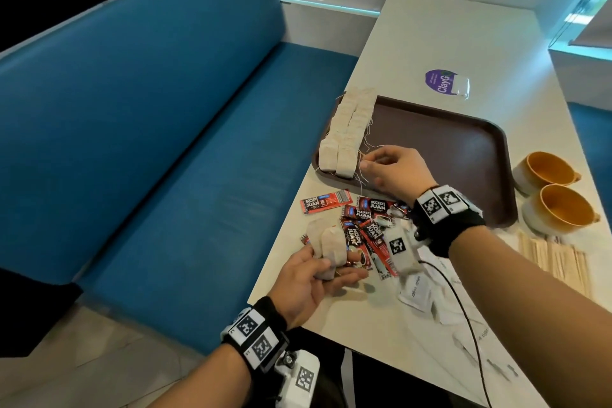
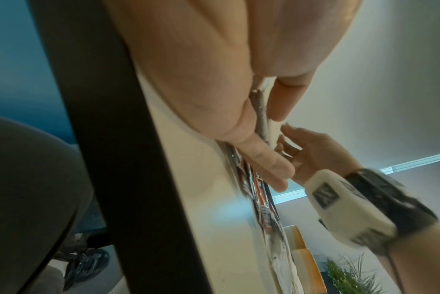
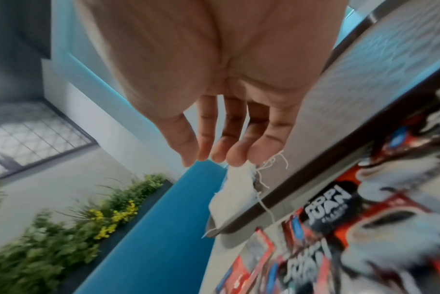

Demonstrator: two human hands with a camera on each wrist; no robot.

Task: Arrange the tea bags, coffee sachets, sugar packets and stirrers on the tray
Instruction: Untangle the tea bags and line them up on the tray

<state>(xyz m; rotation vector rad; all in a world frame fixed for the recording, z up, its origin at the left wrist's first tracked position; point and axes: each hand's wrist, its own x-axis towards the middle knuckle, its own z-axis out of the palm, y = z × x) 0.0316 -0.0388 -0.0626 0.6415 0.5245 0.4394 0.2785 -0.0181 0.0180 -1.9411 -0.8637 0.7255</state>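
Two rows of tea bags (image 1: 347, 132) lie along the left side of the brown tray (image 1: 457, 156). My right hand (image 1: 369, 164) hovers over the tray beside them, fingers straight, fingertips touching the nearest tea bag (image 3: 235, 191) and its loose strings. My left hand (image 1: 314, 275) rests at the table's near left edge and holds two tea bags (image 1: 326, 247) between thumb and fingers (image 2: 260, 111). Red coffee sachets (image 1: 364, 222) lie scattered between the hands. White sugar packets (image 1: 415, 291) and wooden stirrers (image 1: 556, 262) lie on the table nearer to me.
Two orange-lined cups (image 1: 549, 189) stand right of the tray. A purple round sticker (image 1: 438, 81) and a clear packet lie beyond it. A blue bench (image 1: 165, 142) runs along the table's left edge. A black cable crosses the sugar packets.
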